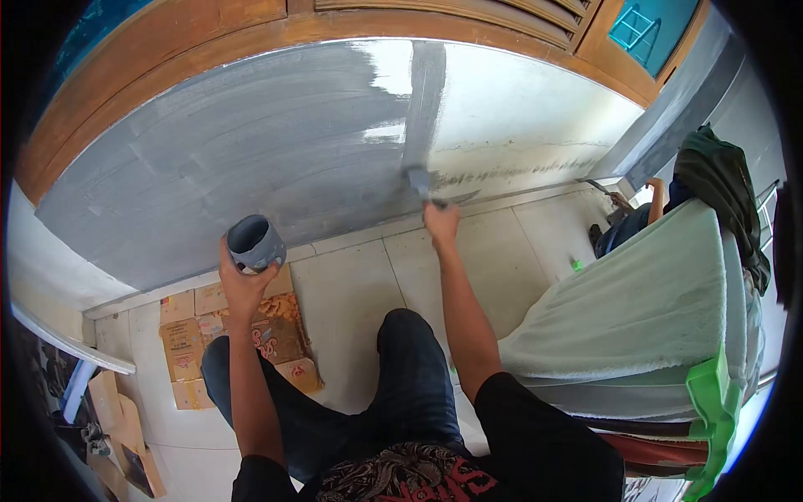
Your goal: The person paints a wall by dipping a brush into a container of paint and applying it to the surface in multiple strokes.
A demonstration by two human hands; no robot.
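Note:
My left hand (243, 283) is wrapped round a grey-smeared paint cup (256, 241), held upright a little off the wall. My right hand (441, 222) grips a paintbrush (420, 181), its grey bristles pressed against the low part of the wall (519, 109). Grey paint covers the wall's left side in broad strokes. A vertical grey band runs up from the brush, with white patches to its left. To its right the wall is white, with dark stains and short grey dabs low down. What the cup holds is hard to make out.
Flattened cardboard (188, 347) lies on the tiled floor beneath my left hand. At right stands a green-ended rack (707, 402) hung with a pale towel (627, 293). Beyond it, another person (631, 226) works low by the wall. Wooden frames (468, 42) border the wall's top.

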